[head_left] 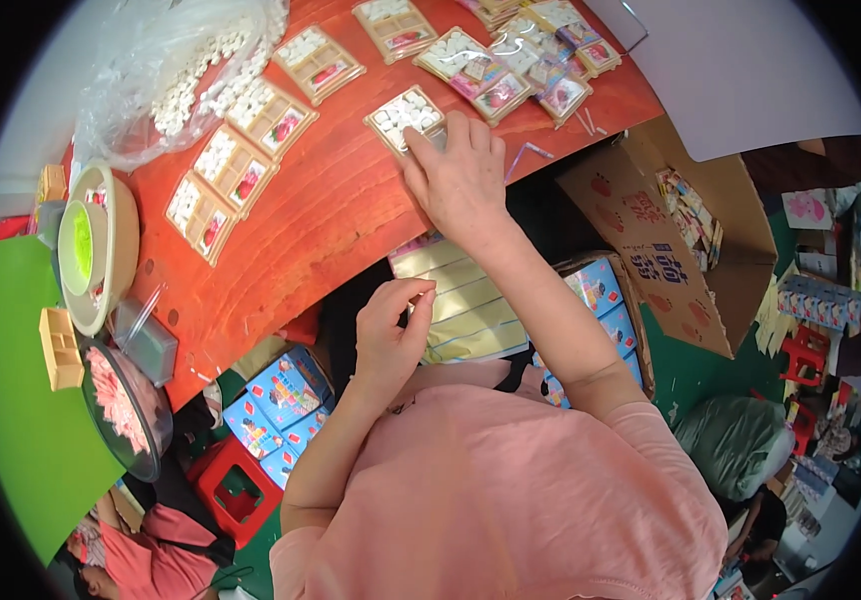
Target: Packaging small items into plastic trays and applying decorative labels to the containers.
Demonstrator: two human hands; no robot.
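Over the near end of a small compartment tray [388,118] is my right hand [456,185], its bent fingers gripping the tray and hiding that end. White pieces fill the tray's visible part. My left hand [391,325] hovers off the table's front edge, thumb and forefinger drawn together; whatever sits between them is too small or hidden to name. Left of the right hand, similar wooden trays [215,193] hold white pieces and red-pictured inserts. Past it lie several trays in clear printed bags [476,75].
A clear plastic bag [131,110] of white pieces lies on the red table [321,200]. Bowls [116,265] and a dark basin [156,440] of pink pieces stand left. An open carton [691,290] stands right, blue boxes [281,395] below. Another person [166,545] sits lower left.
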